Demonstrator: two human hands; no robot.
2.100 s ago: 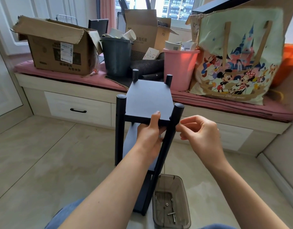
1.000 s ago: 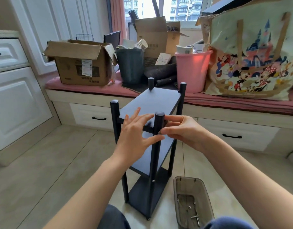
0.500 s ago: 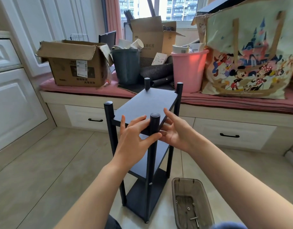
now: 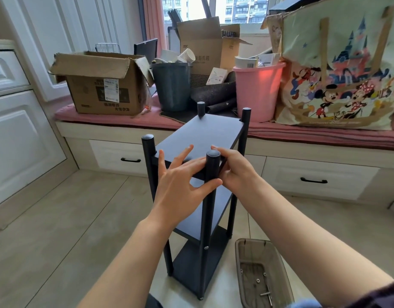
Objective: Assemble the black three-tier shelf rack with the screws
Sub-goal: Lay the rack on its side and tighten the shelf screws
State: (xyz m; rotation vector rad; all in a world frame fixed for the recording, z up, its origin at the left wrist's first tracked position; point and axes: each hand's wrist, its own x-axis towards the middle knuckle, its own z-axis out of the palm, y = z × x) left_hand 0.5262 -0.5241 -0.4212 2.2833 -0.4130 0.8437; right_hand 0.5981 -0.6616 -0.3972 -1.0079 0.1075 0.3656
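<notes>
The black three-tier rack [image 4: 205,134] stands upright on the tiled floor in front of me. My left hand [image 4: 180,187] has its fingers spread along the top shelf's near edge, and its thumb crosses the front of the near right post [image 4: 210,207], pinching it. My right hand [image 4: 236,172] curls round the top shelf's corner just behind that post. A silver screw head [image 4: 206,247] shows low on the same post. A brown see-through tray [image 4: 242,252] on the floor at the right holds a few loose screws [image 4: 257,280] and a small tool.
Behind the rack runs a window bench with drawers, carrying a cardboard box [image 4: 102,85], a grey bin [image 4: 172,85], a pink bucket [image 4: 258,90] and a cartoon tote bag [image 4: 338,74]. White cabinets [image 4: 18,141] stand at the left.
My right hand's fingers have curled in at the shelf corner beside the post. My left hand's fingers have spread wider on the top shelf. The rack has stayed upright.
</notes>
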